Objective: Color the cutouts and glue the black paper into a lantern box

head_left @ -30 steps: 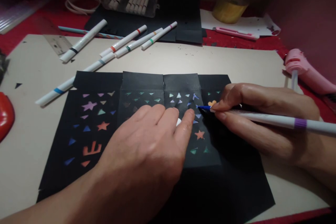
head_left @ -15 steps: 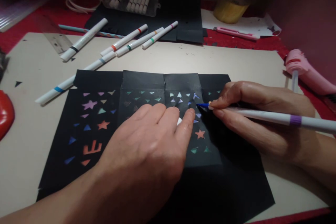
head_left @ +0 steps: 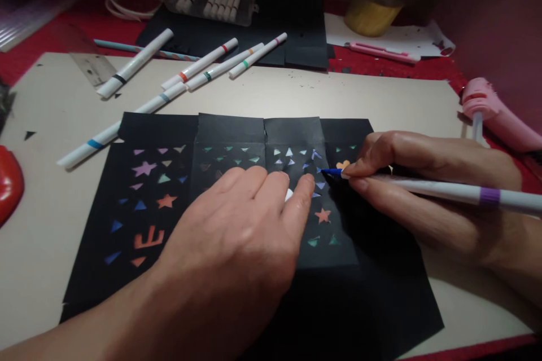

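Observation:
A black creased paper sheet (head_left: pixel 393 299) lies across the middle, cut with small triangles, stars and other shapes that show colours. Flat on the sheet rests my left hand (head_left: pixel 245 231), its fingers stretched out and pressing down, hiding part of the cut-outs. My right hand (head_left: pixel 406 180) pinches a white marker (head_left: pixel 440 189) with a purple band and a blue tip. The tip touches the paper at a small blue triangle (head_left: pixel 319 170), just right of my left index finger. Below that is an orange-red star (head_left: pixel 322 215).
Several white markers (head_left: pixel 135 65) lie behind the sheet on a pale board (head_left: pixel 364 93). Farther back are a marker case (head_left: pixel 249 5), a pink cutter (head_left: pixel 383 52) and a yellow tape roll (head_left: pixel 372 14). A pink glue gun (head_left: pixel 499 113) stands right, a red object (head_left: pixel 8 183) left.
My right hand and the marker have shifted slightly to the right, uncovering an orange cut-out and a blue triangle beside the tip. My left hand and the sheet stay in place.

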Demonstrator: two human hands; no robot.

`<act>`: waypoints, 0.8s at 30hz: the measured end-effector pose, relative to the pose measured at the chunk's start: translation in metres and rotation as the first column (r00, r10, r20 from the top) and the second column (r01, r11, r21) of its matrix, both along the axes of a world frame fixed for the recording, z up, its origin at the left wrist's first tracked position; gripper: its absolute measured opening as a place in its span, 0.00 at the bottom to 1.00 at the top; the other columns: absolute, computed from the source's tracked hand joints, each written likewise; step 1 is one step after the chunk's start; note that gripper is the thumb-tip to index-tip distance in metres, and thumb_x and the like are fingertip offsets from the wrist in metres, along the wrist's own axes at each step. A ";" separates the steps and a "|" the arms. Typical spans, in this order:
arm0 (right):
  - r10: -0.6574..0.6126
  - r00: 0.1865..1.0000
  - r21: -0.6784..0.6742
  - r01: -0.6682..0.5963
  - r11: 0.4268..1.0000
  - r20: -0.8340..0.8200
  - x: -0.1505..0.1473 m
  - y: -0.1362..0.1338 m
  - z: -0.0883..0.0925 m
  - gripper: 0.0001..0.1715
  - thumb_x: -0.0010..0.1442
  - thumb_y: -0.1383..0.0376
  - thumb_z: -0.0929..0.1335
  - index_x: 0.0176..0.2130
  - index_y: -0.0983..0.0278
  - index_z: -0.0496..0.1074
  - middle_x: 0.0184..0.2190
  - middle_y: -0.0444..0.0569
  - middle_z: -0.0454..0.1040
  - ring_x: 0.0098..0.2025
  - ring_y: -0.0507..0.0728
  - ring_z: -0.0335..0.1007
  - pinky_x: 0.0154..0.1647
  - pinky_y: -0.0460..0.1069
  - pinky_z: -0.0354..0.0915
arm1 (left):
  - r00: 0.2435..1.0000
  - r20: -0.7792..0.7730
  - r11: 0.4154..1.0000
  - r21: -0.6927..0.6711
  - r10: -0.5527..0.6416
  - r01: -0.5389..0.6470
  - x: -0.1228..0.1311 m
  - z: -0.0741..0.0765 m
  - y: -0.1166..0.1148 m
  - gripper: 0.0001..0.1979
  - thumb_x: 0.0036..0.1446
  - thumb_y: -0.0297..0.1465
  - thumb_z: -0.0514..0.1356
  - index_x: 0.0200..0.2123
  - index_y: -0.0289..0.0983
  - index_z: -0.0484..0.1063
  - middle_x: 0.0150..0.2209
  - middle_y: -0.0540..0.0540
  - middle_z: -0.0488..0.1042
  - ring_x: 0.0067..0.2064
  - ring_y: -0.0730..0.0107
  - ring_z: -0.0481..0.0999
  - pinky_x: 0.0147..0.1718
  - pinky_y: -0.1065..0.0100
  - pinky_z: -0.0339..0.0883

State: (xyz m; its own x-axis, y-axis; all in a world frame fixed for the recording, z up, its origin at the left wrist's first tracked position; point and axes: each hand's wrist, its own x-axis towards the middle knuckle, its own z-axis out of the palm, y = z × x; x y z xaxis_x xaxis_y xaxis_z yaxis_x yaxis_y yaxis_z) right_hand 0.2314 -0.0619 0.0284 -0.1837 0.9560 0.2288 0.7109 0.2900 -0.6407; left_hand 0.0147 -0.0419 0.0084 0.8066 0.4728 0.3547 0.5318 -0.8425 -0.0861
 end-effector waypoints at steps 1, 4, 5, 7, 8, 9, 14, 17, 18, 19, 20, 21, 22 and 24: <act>-0.001 1.000 -0.005 0.001 1.000 0.004 0.000 0.000 0.000 0.06 0.57 0.68 0.69 0.28 0.60 0.71 0.23 0.42 0.75 0.20 0.49 0.63 0.21 0.47 0.59 | 1.000 0.004 1.000 -0.005 -0.005 0.005 0.000 0.000 0.000 0.21 0.61 0.18 0.50 0.50 0.28 0.79 0.26 0.45 0.72 0.25 0.59 0.72 0.24 0.60 0.67; -0.004 1.000 -0.008 0.004 1.000 0.015 -0.001 0.000 0.000 0.06 0.57 0.67 0.69 0.28 0.60 0.71 0.23 0.42 0.76 0.20 0.50 0.64 0.21 0.47 0.59 | 1.000 0.002 1.000 -0.018 -0.010 0.010 0.000 0.001 0.001 0.21 0.61 0.18 0.50 0.50 0.27 0.79 0.26 0.45 0.72 0.25 0.59 0.72 0.24 0.60 0.68; 0.002 1.000 -0.005 -0.002 1.000 0.022 -0.001 0.001 0.000 0.06 0.57 0.68 0.69 0.28 0.60 0.71 0.23 0.42 0.76 0.20 0.50 0.64 0.21 0.47 0.59 | 1.000 0.002 1.000 -0.018 -0.009 0.009 0.000 0.001 0.001 0.21 0.61 0.18 0.50 0.50 0.27 0.79 0.26 0.45 0.72 0.25 0.59 0.72 0.24 0.60 0.68; 0.018 0.999 0.001 -0.018 1.000 0.028 0.000 0.002 0.000 0.05 0.58 0.68 0.69 0.29 0.60 0.72 0.23 0.42 0.76 0.19 0.49 0.63 0.22 0.46 0.60 | 1.000 0.002 1.000 -0.015 -0.006 0.006 0.000 0.001 0.001 0.21 0.61 0.18 0.49 0.50 0.28 0.79 0.26 0.45 0.72 0.25 0.59 0.72 0.24 0.60 0.68; 0.023 0.999 0.002 -0.023 1.000 0.024 0.000 0.002 0.000 0.05 0.58 0.68 0.69 0.30 0.60 0.72 0.23 0.42 0.76 0.19 0.49 0.63 0.22 0.46 0.61 | 1.000 0.003 1.000 -0.010 -0.003 0.003 0.000 0.001 0.001 0.21 0.61 0.18 0.49 0.50 0.28 0.79 0.25 0.45 0.72 0.25 0.59 0.72 0.24 0.60 0.67; 0.024 1.000 0.003 -0.024 1.000 0.017 0.000 0.002 0.000 0.05 0.58 0.68 0.68 0.30 0.60 0.73 0.23 0.42 0.75 0.19 0.49 0.63 0.22 0.46 0.61 | 1.000 0.002 1.000 -0.007 -0.002 0.002 0.000 0.001 0.001 0.21 0.61 0.18 0.49 0.50 0.28 0.79 0.25 0.45 0.72 0.25 0.59 0.72 0.24 0.60 0.67; -0.067 0.997 0.017 0.067 0.998 -0.036 0.000 -0.001 0.001 0.04 0.56 0.67 0.70 0.29 0.59 0.74 0.24 0.42 0.77 0.22 0.51 0.69 0.20 0.47 0.60 | 1.000 0.002 1.000 -0.008 -0.022 0.022 -0.001 0.000 0.002 0.21 0.60 0.18 0.50 0.50 0.28 0.79 0.25 0.45 0.71 0.25 0.59 0.71 0.24 0.60 0.66; -0.214 0.974 0.035 0.217 0.975 -0.080 -0.001 -0.005 0.003 0.03 0.54 0.67 0.71 0.29 0.58 0.75 0.28 0.42 0.79 0.28 0.53 0.72 0.24 0.49 0.61 | 0.999 -0.004 0.999 -0.025 -0.035 0.035 -0.002 0.002 0.002 0.21 0.60 0.19 0.51 0.51 0.27 0.78 0.25 0.45 0.71 0.25 0.59 0.70 0.24 0.60 0.65; -0.234 0.967 0.036 0.239 0.970 -0.096 -0.002 -0.006 0.003 0.03 0.54 0.67 0.72 0.29 0.57 0.75 0.28 0.42 0.78 0.29 0.54 0.72 0.25 0.50 0.61 | 0.999 -0.005 0.999 -0.028 -0.034 0.034 -0.003 0.002 0.002 0.21 0.60 0.20 0.51 0.52 0.26 0.77 0.26 0.45 0.70 0.25 0.59 0.70 0.24 0.60 0.65; -0.241 0.963 0.044 0.248 0.968 -0.117 -0.003 -0.006 0.003 0.04 0.54 0.67 0.72 0.29 0.58 0.75 0.28 0.43 0.78 0.29 0.54 0.72 0.25 0.51 0.60 | 0.999 -0.004 0.999 -0.026 -0.032 0.032 -0.004 0.003 0.002 0.20 0.60 0.21 0.52 0.53 0.26 0.76 0.26 0.45 0.71 0.25 0.58 0.70 0.24 0.60 0.65; -0.248 0.959 0.057 0.258 0.964 -0.139 -0.004 -0.007 0.004 0.04 0.54 0.67 0.72 0.29 0.58 0.75 0.27 0.43 0.77 0.29 0.54 0.72 0.25 0.51 0.60 | 1.000 0.001 0.999 -0.022 -0.031 0.031 -0.005 0.003 0.003 0.20 0.61 0.21 0.53 0.53 0.25 0.75 0.27 0.44 0.71 0.25 0.58 0.70 0.24 0.59 0.65; -0.260 0.952 0.070 0.274 0.959 -0.159 -0.004 -0.008 0.004 0.04 0.53 0.68 0.73 0.29 0.58 0.75 0.27 0.43 0.77 0.30 0.55 0.72 0.25 0.52 0.59 | 1.000 0.005 1.000 -0.012 -0.029 0.029 -0.005 0.003 0.003 0.20 0.61 0.21 0.53 0.54 0.24 0.74 0.28 0.43 0.72 0.26 0.57 0.71 0.25 0.59 0.66; -0.279 0.944 0.075 0.296 0.952 -0.176 -0.005 -0.008 0.004 0.05 0.53 0.68 0.73 0.29 0.57 0.75 0.27 0.43 0.77 0.30 0.55 0.72 0.25 0.52 0.59 | 1.000 0.010 1.000 -0.001 -0.027 0.027 -0.006 0.003 0.003 0.19 0.61 0.21 0.54 0.54 0.23 0.73 0.29 0.42 0.73 0.27 0.56 0.72 0.26 0.58 0.67; -0.319 0.924 0.065 0.339 0.939 -0.212 -0.007 -0.010 0.005 0.05 0.53 0.67 0.74 0.29 0.56 0.76 0.27 0.43 0.77 0.30 0.56 0.73 0.24 0.53 0.59 | 1.000 0.022 1.000 0.018 -0.020 0.020 -0.007 0.002 0.005 0.17 0.63 0.22 0.53 0.53 0.22 0.72 0.30 0.41 0.75 0.29 0.55 0.74 0.28 0.57 0.68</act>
State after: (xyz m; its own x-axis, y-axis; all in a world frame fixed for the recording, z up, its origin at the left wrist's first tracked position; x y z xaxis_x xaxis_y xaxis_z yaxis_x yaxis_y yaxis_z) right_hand 0.2246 -0.0715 0.0330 0.1946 0.9257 0.3243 0.6411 0.1302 -0.7563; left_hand 0.0078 -0.0366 0.0102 0.8076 0.4503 0.3809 0.5169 -0.8513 -0.0895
